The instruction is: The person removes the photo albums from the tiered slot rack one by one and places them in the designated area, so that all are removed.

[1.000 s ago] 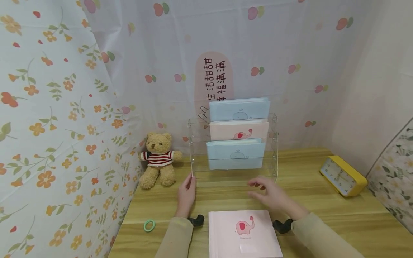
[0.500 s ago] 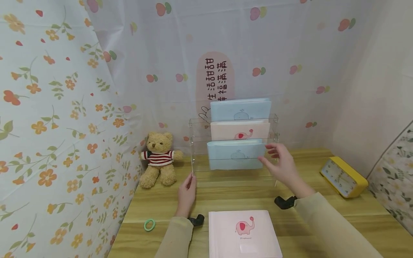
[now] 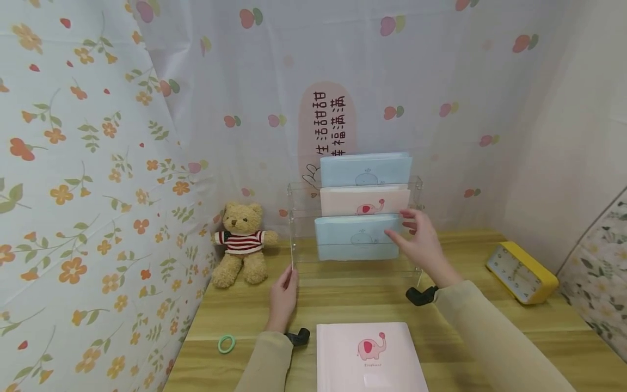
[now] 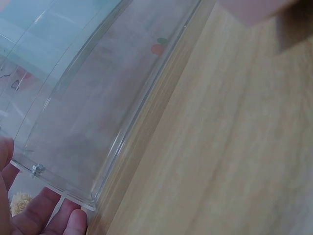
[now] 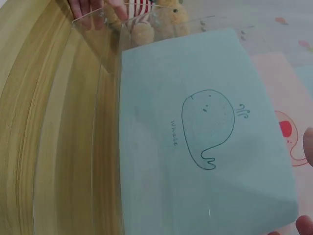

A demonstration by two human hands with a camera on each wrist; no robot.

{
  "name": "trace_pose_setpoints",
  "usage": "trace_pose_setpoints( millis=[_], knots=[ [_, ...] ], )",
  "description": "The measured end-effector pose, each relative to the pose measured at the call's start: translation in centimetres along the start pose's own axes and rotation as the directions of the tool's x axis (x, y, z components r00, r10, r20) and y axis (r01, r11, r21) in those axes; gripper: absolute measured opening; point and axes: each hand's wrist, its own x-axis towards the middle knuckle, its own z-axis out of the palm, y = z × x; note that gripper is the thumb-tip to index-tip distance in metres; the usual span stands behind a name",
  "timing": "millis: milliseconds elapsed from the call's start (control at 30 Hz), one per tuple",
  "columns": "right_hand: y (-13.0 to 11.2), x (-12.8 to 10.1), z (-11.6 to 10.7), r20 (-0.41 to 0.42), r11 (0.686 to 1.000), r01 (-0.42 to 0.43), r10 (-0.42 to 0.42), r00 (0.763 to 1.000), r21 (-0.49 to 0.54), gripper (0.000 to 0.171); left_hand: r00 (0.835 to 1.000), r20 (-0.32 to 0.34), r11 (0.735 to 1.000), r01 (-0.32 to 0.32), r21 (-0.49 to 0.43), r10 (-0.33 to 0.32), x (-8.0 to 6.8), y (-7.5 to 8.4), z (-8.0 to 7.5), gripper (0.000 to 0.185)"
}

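A clear acrylic rack (image 3: 306, 253) holds a blue whale booklet (image 3: 335, 242) in its front tier, a pink elephant booklet (image 3: 340, 200) behind it and another blue booklet (image 3: 343, 169) at the top. My left hand (image 3: 283, 296) grips the lower front of the rack's left side panel; in the left wrist view its fingers (image 4: 36, 210) lie around that panel edge. My right hand (image 3: 421, 242) is at the front blue booklet's upper right corner, thumb and fingers apart. In the right wrist view the booklet's whale drawing (image 5: 208, 129) faces the camera, with fingertips (image 5: 304, 225) right at the corner.
A pink elephant book (image 3: 343, 359) lies flat on the wooden table (image 3: 460, 354) in front. A teddy bear (image 3: 242, 242) sits left of the rack, a green ring (image 3: 226, 343) lies front left, and a yellow clock (image 3: 524, 272) stands at the right.
My right hand has risen from above the table in front of the rack to the front blue booklet's right edge, then shifted slightly left and up. The left hand stays on the panel.
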Motion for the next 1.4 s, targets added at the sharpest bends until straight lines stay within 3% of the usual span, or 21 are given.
trace_pose_setpoints(
  millis=[333, 667, 900, 1233, 1400],
  knots=[
    [-0.2, 1.4, 0.5, 0.0, 1.0, -0.03, 0.03, 1.0, 0.0, 0.076, 1.0, 0.0, 1.0, 0.008, 0.012, -0.008, 0.1, 0.0, 0.1, 0.043],
    [-0.3, 2.2, 1.5, -0.021, 0.997, 0.018, -0.02, 1.0, -0.077, 0.069, 1.0, -0.005, 1.0, 0.016, -0.002, -0.016, 0.1, -0.2, 0.1, 0.043],
    [-0.5, 2.7, 1.9, 0.014, 0.993, 0.03, -0.028, 0.999, -0.111, 0.059, 1.0, 0.001, 1.0, 0.004, 0.018, -0.004, 0.1, -0.2, 0.1, 0.045],
    [-0.5, 4.0, 2.2, 0.112, 1.0, -0.027, 0.027, 0.993, 0.0, 0.044, 0.991, -0.041, 0.992, -0.127, 0.004, 0.127, 0.0, -1.1, 0.1, 0.046],
    [-0.5, 4.0, 2.3, 0.125, 0.998, -0.06, 0.058, 0.99, 0.01, 0.039, 0.997, -0.018, 0.998, -0.069, 0.012, 0.07, 0.1, -0.6, 0.1, 0.046]
  ],
)
